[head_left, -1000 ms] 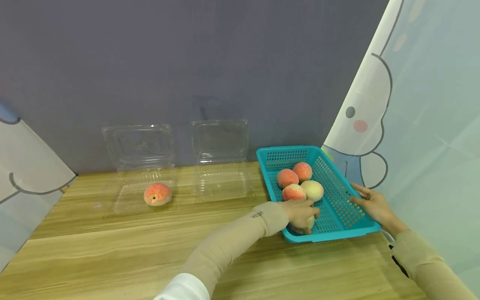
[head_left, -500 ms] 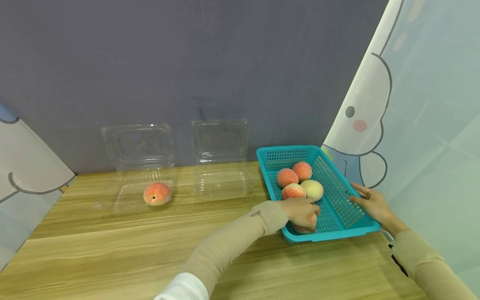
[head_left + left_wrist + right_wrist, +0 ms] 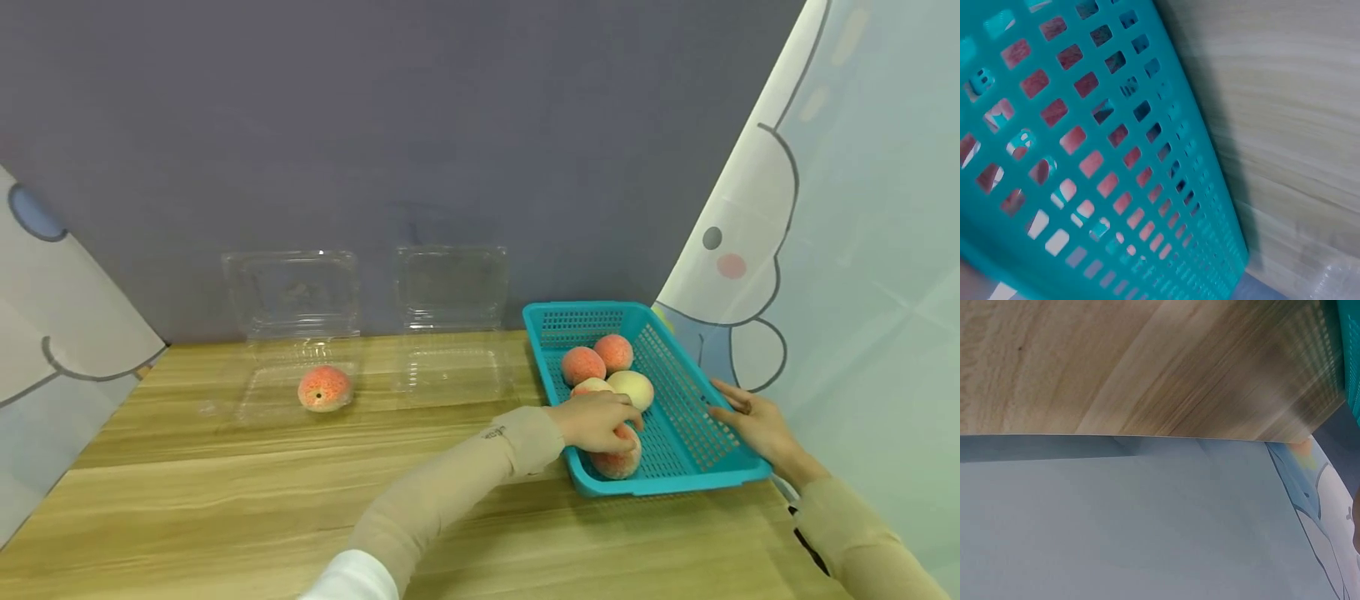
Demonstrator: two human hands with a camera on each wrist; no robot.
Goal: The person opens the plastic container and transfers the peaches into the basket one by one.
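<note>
My left hand (image 3: pixel 596 422) reaches into the near left part of a teal plastic basket (image 3: pixel 675 483) and grips a red-and-pale peach (image 3: pixel 617 467) from above, thumb on the near side. Behind the hand, another peach (image 3: pixel 592 386) is partly hidden. Next to it lie a pale yellow peach (image 3: pixel 633 388) and two red ones (image 3: pixel 583 365). My right hand (image 3: pixel 761 429) holds the basket's right rim. The left wrist view shows the basket's slotted wall (image 3: pixel 997 231), with peach colours through the holes.
Two clear clamshell boxes stand with lids up at the back of the wooden table (image 3: pixel 225 500). The left box (image 3: pixel 258 392) has one peach (image 3: pixel 325 388) in it; the other box (image 3: pixel 453 375) is to its right. A printed curtain (image 3: pixel 862 333) hangs at the right.
My left hand has shifted slightly left, and more of the near peach shows beneath it. The right hand stays on the rim. The head view has shifted a little.
</note>
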